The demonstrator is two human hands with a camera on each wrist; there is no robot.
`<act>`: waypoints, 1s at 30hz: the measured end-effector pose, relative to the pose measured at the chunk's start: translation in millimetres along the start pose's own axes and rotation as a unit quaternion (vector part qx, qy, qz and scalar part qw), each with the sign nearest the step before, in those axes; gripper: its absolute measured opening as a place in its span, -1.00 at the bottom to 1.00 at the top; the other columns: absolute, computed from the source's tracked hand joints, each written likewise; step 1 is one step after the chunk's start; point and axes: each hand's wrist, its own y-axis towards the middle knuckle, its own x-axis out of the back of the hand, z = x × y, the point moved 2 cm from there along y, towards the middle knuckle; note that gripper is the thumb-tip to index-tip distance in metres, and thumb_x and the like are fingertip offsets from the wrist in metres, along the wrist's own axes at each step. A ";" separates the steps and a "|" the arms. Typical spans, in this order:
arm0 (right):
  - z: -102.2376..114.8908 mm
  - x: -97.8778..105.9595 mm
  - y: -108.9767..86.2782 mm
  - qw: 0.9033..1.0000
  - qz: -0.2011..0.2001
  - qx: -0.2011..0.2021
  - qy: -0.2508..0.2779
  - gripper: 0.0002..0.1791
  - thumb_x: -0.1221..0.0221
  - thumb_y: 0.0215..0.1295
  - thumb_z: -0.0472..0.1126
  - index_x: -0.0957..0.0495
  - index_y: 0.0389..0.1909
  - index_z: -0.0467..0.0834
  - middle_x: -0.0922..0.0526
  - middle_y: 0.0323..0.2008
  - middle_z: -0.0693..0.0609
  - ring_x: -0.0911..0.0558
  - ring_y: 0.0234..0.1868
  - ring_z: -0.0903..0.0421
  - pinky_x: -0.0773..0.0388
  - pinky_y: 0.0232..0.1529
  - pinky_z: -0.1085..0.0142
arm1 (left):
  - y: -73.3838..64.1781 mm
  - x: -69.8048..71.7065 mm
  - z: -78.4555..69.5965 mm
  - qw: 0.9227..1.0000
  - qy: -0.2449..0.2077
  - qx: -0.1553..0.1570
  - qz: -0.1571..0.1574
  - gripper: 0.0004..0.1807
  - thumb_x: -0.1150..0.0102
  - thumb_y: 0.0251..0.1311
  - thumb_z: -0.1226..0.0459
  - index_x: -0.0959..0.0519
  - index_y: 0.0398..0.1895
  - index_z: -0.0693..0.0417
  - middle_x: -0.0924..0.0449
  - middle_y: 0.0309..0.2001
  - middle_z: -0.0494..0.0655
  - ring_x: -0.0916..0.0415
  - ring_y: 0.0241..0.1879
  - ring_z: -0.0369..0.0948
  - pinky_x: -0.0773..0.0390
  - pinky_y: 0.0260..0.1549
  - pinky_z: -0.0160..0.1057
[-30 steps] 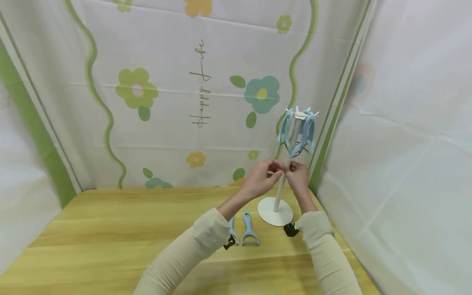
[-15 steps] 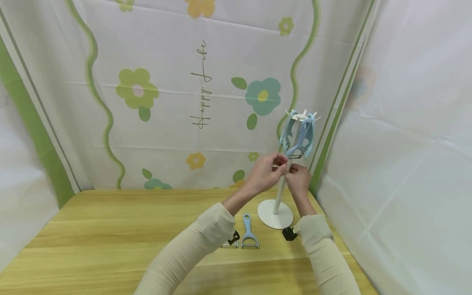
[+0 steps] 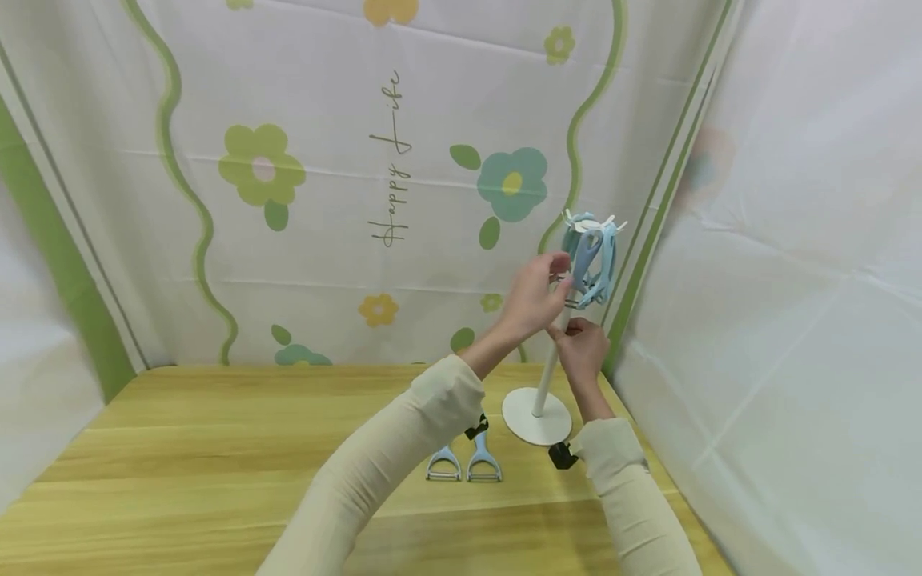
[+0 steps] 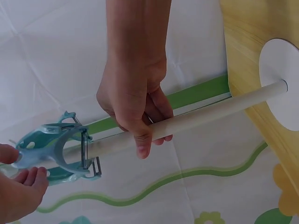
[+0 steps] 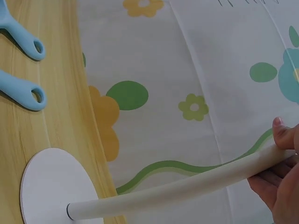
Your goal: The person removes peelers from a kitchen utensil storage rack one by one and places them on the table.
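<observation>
A white stand with a pole [image 3: 547, 378] and a round base [image 3: 536, 430] stands on the table, blue peelers hanging round its top. My right hand [image 3: 582, 350] grips the pole below the peelers, thumb on one side and fingers curled round the other, as the left wrist view shows. Higher up, my left hand [image 3: 535, 294] pinches the handle of a hanging blue peeler [image 4: 46, 155] between thumb and fingers. That peeler's blade end points down the pole. Other hanging peelers [image 3: 607, 264] crowd beside it, partly overlapping.
Two more blue peelers, a left one [image 3: 443, 464] and a right one [image 3: 483, 464], lie on the wooden table [image 3: 216, 464] left of the base, partly hidden by my left sleeve. A patterned curtain [image 3: 324, 240] hangs behind, and white cloth [image 3: 792, 320] hangs at the right.
My left hand has moved up from beside the pole to the hanging peelers. The peelers on top have turned round the pole. My right hand stays at the pole.
</observation>
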 end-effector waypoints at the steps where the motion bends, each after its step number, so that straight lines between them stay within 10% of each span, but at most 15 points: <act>1: 0.0 0.3 0.3 1.000 0.004 0.000 0.002 -0.68 -0.46 0.06 -0.13 -0.73 -0.40 -0.35 -0.75 -0.45 -0.29 -0.71 -0.41 -0.21 -0.59 -0.13 -0.03 | 3.5 -1.1 -0.4 1.000 -0.001 0.002 0.001 -0.60 -0.09 0.42 0.34 -0.44 0.26 0.32 -0.55 0.21 0.15 -0.56 0.20 -0.06 -0.54 0.19 -0.34; 15: -1.0 3.9 3.6 0.998 0.055 -0.001 -0.028 -0.64 -0.44 0.15 -0.07 -0.69 -0.33 -0.33 -0.75 -0.36 -0.29 -0.71 -0.32 -0.19 -0.61 -0.17 -0.03 | 32.5 -15.5 4.3 0.996 -0.059 0.063 0.005 -0.71 -0.18 0.37 0.31 -0.59 0.08 0.24 -0.72 -0.05 0.08 -0.67 -0.08 -0.13 -0.63 -0.20 -0.43; 30: 0.5 4.9 2.0 0.997 0.069 -0.005 -0.031 -0.63 -0.43 0.15 -0.05 -0.63 -0.39 -0.33 -0.75 -0.35 -0.29 -0.70 -0.30 -0.20 -0.59 -0.16 -0.02 | 39.0 -1.6 -13.3 0.993 -0.089 0.078 0.006 -0.79 -0.22 0.33 0.33 -0.63 -0.03 0.22 -0.73 -0.14 0.03 -0.65 -0.21 -0.23 -0.59 -0.32 -0.48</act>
